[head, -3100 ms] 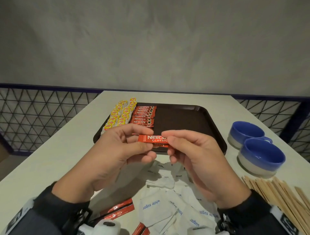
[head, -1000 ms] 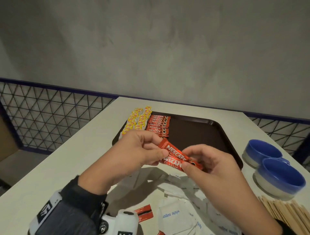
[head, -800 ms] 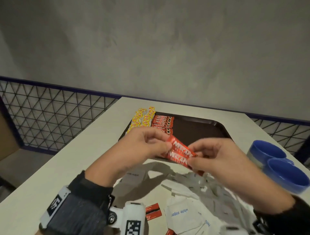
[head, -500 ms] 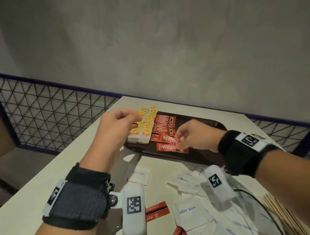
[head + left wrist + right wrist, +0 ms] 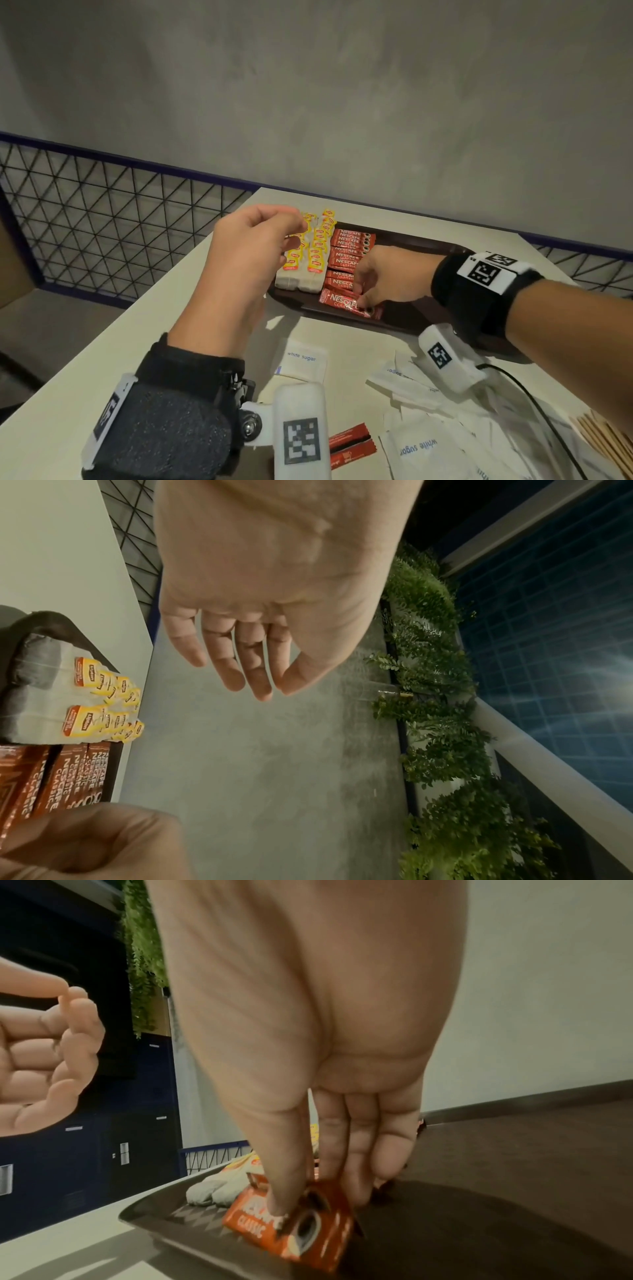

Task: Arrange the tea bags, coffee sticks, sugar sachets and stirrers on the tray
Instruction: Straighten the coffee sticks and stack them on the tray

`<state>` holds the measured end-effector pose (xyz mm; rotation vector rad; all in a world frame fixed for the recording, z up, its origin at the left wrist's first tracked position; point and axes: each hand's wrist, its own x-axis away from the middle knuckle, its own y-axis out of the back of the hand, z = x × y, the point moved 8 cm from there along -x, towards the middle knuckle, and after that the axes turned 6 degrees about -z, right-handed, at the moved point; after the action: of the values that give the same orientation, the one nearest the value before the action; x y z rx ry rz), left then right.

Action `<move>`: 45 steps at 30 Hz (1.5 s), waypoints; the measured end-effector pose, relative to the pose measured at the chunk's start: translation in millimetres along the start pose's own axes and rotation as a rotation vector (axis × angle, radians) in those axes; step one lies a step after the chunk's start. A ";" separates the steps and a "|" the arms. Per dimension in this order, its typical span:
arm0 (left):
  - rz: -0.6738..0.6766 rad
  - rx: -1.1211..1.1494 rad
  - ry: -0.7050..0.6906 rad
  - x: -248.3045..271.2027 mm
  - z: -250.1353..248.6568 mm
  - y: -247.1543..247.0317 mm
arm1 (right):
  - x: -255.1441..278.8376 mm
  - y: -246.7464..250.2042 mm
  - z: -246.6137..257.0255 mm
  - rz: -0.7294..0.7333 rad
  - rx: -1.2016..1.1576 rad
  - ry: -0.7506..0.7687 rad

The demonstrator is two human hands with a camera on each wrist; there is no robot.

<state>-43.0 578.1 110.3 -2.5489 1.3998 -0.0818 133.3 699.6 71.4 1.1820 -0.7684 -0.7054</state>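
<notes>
On the dark brown tray (image 5: 414, 317) lie two rows of yellow-tagged tea bags (image 5: 310, 255) and beside them a column of red coffee sticks (image 5: 351, 248). My right hand (image 5: 361, 301) reaches onto the tray and pinches one coffee stick (image 5: 344, 301) at the near end of that column. The right wrist view shows the thumb (image 5: 279, 1202) on top of this coffee stick (image 5: 294, 1231), which lies low over the tray (image 5: 154, 1214). My left hand (image 5: 294, 233) hovers over the tray's left edge, loosely curled and holding nothing (image 5: 270, 688).
White sugar sachets (image 5: 303, 358) lie scattered on the pale table in front of the tray, with a bigger heap (image 5: 431, 445) to the right. Two loose coffee sticks (image 5: 349, 445) sit near my left wrist. Wooden stirrers (image 5: 604, 438) lie at the right edge.
Both hands held coffee sticks in front of me. The right hand has carried them forward and set them down on the tray; the left hand let go and lifted up.
</notes>
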 end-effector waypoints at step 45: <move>0.011 -0.031 0.015 0.3 7.3 -6.4 | -6.8 2.3 6.1 -0.062 0.065 0.040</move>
<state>-36.3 582.5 104.7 -2.5710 1.4307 -0.0778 124.6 702.4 73.8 1.2793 -0.7286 -0.7105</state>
